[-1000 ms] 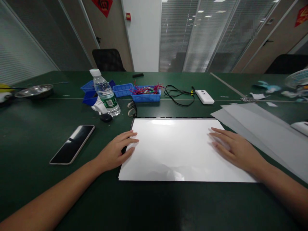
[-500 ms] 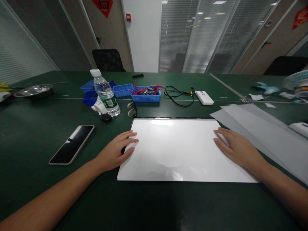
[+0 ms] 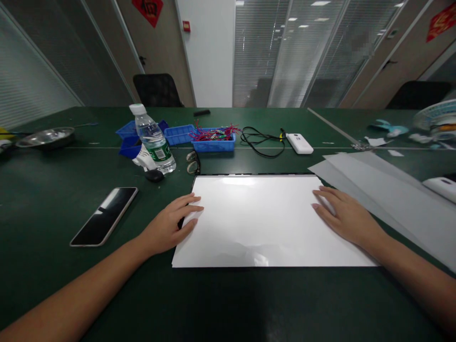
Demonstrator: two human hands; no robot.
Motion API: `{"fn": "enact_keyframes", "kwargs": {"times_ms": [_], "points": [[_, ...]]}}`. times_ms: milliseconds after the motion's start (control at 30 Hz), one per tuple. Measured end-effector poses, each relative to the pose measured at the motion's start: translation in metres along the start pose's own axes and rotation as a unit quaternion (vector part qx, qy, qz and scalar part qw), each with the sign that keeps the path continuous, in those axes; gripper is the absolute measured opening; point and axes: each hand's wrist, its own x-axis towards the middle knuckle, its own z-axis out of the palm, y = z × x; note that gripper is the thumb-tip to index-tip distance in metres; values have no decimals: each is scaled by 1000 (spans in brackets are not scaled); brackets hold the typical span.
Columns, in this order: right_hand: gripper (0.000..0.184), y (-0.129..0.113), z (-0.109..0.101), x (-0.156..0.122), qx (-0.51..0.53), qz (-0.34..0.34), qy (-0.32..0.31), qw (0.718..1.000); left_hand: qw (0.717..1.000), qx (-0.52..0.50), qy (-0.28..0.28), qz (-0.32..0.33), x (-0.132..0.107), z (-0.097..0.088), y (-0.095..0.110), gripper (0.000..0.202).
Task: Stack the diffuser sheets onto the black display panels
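Observation:
A large glossy white sheet [image 3: 256, 223] lies flat in front of me on the green table [image 3: 228, 308], with a dark edge showing along its far side. My left hand [image 3: 174, 221] rests at the sheet's left edge, fingers spread and fingertips on the white surface. At the opposite edge my right hand [image 3: 345, 216] lies with its fingers stretched over the sheet's right side. Neither hand grips anything. Left of my left hand is a smartphone [image 3: 107, 216] with a dark screen.
Behind the sheet are eyeglasses [image 3: 193, 163], a water bottle [image 3: 154, 140], a black mouse [image 3: 154, 175], a blue tray [image 3: 213, 146] of red wires, a black cable [image 3: 261, 142] and a white device [image 3: 299, 143]. Translucent sheets [image 3: 388, 190] lie at right; a metal dish [image 3: 46, 137] sits far left.
The whole view has shifted slightly, so things appear a little further left. Both hands keep their places on the sheet's edges.

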Motion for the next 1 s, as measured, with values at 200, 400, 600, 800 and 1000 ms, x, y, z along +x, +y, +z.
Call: {"fn": "enact_keyframes", "kwargs": {"times_ms": [200, 400, 600, 800, 1000], "points": [[63, -2, -2, 1, -2, 0, -3, 1000, 997, -6, -42, 72, -3, -7, 4, 47], [60, -2, -3, 1, 7, 2, -11, 1000, 975, -27, -146, 164, -2, -17, 17, 93], [61, 0, -3, 2, 14, -2, -7, 1000, 977, -25, -141, 156, 0, -17, 20, 87], [60, 1, -1, 2, 7, -9, -9, 1000, 965, -42, -169, 197, 0, -16, 24, 110], [61, 0, -3, 1, -2, -11, -13, 1000, 967, -50, -170, 185, -2, -16, 25, 93]]}}
